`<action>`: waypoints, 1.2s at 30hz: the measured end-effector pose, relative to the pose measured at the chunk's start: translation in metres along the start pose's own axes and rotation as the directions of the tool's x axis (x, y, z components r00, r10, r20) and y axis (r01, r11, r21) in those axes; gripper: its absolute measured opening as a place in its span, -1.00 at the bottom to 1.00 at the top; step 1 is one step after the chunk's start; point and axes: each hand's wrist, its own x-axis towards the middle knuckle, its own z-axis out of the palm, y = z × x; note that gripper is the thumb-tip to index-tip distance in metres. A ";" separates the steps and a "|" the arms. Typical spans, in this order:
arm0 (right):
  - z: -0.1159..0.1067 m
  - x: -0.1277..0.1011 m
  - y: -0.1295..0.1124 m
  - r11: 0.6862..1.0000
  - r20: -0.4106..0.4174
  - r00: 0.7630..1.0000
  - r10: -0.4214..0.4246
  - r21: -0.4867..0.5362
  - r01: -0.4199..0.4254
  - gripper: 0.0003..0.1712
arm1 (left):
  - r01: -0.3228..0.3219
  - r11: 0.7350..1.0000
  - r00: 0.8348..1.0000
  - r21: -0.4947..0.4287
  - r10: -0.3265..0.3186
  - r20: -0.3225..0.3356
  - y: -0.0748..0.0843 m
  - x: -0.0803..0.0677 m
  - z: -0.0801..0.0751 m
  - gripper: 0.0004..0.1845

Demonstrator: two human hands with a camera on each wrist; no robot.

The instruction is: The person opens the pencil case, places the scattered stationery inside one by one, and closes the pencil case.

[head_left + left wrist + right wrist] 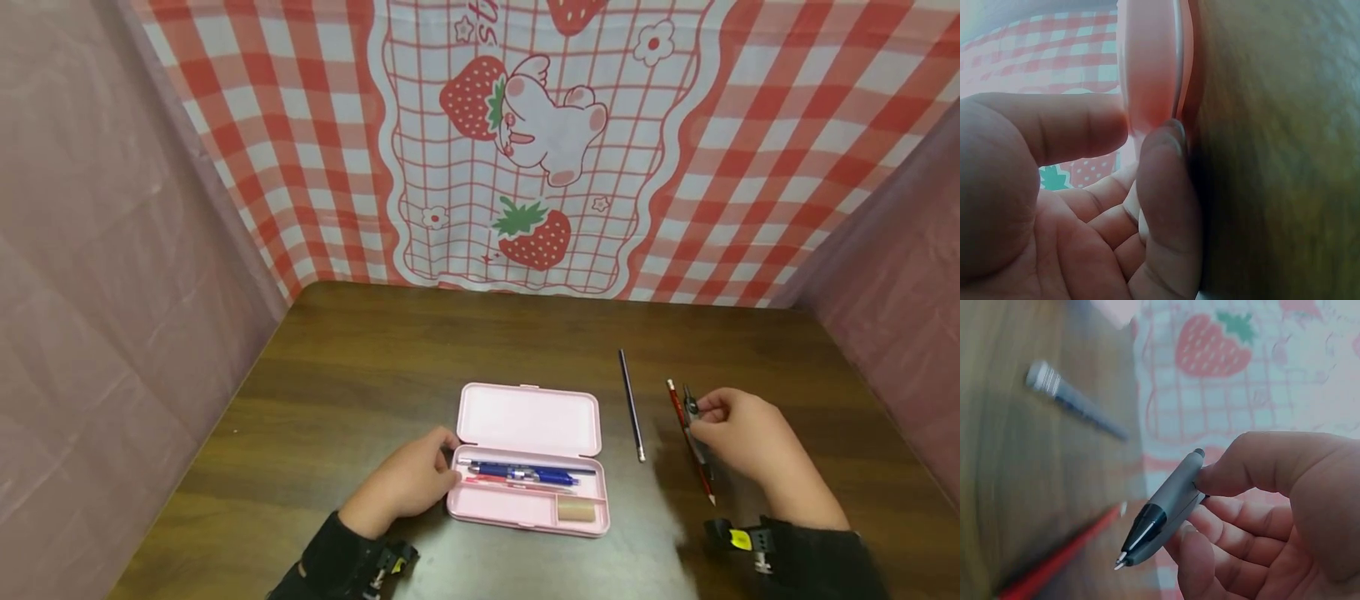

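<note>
An open pink pencil case (528, 421) lies on the wooden table (360, 375), with blue pens (525, 475), a red pen (487, 481) and a tan eraser (576, 510) in its tray. My left hand (450, 467) grips the case's left end; in the left wrist view my left hand (1144, 128) has thumb and forefinger against the case edge (1150, 69). My right hand (701, 417) pinches a grey pen (692, 408) with a black tip just above a red pencil (707, 485). The right wrist view shows the right hand (1194, 506), the grey pen (1163, 506) and the red pencil (1060, 562) beneath.
A dark pencil (632, 406) lies on the table between the case and my right hand, blurred in the right wrist view as the dark pencil (1075, 403). A red checked strawberry cloth (525, 142) hangs at the back, and pink sheets (97, 275) close both sides.
</note>
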 end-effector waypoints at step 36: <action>0.116 -0.027 -0.142 0.887 -0.024 0.887 -0.460 -0.059 0.458 -0.76 | -0.022 1.000 1.000 0.002 0.022 -0.008 -0.002 0.000 -0.001 -0.70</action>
